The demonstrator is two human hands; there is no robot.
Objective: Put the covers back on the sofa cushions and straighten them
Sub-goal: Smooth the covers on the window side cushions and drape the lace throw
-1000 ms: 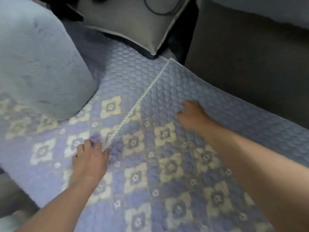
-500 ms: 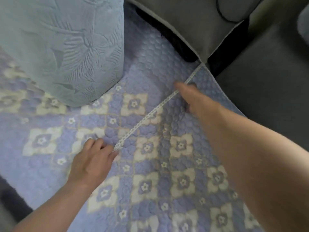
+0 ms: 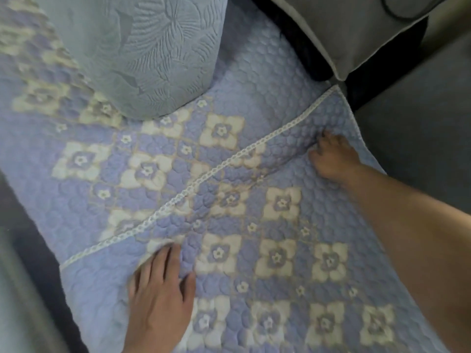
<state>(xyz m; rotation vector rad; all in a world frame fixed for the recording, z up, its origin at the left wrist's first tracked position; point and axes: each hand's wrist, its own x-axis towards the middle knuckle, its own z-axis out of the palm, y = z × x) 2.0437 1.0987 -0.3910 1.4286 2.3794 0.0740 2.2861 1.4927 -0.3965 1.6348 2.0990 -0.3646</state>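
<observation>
A lilac quilted sofa cover with cream flower squares lies on the seat in front of me. Its white lace trim runs diagonally and overlaps a second matching cover beyond it. My left hand lies flat on the near cover just below the trim, palm down, holding nothing. My right hand sits near the cover's far corner with curled fingers digging into the fabric, and creases fan out from it.
A pale blue-green embossed cushion stands on the far cover at the top left. A grey pillow leans at the top right. Bare dark grey sofa seat shows to the right. The seat's front edge drops off at the left.
My left hand has slid off the trim's end onto the cover's face, and more trim now shows to its left. My right hand has moved from the trim to the far corner and curled into the fabric.
</observation>
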